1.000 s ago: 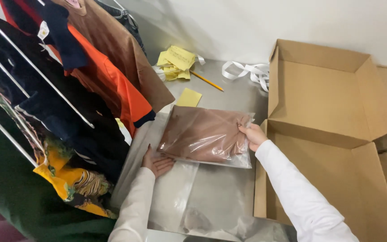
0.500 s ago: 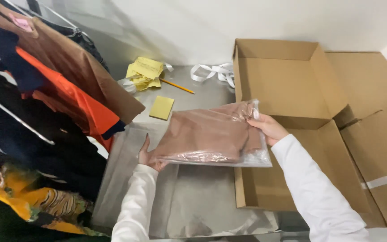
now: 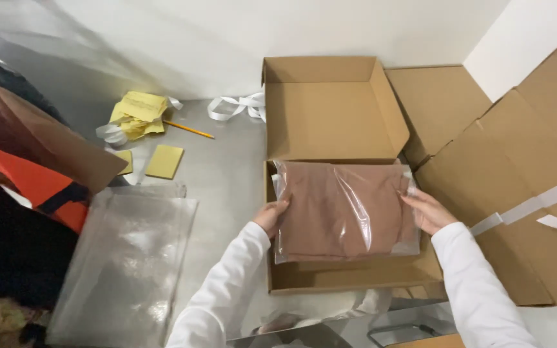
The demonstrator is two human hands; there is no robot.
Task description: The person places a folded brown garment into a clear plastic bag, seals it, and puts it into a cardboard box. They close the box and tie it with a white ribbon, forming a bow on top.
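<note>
Head view. Folded brown garment sealed in a glossy clear plastic bag [image 3: 343, 209], flat and rectangular, lay across the tray of an open corrugated cardboard box [image 3: 330, 116] with its lid tilted back. Left hand [image 3: 271, 216] gripped the bag's left edge; right hand [image 3: 428, 211] gripped its right edge, both sleeves white. Box stood on a dull grey metal table [image 3: 227, 174]. Empty clear plastic bags [image 3: 127, 251], crinkled and shiny, lay to the left, apart. Further back: crumpled yellow paper notes [image 3: 138, 113], a thin yellow pencil [image 3: 188, 129], white ribbon loops [image 3: 236, 105]. Flattened cardboard sheets with pale tape [image 3: 517, 193] leaned on the right
</note>
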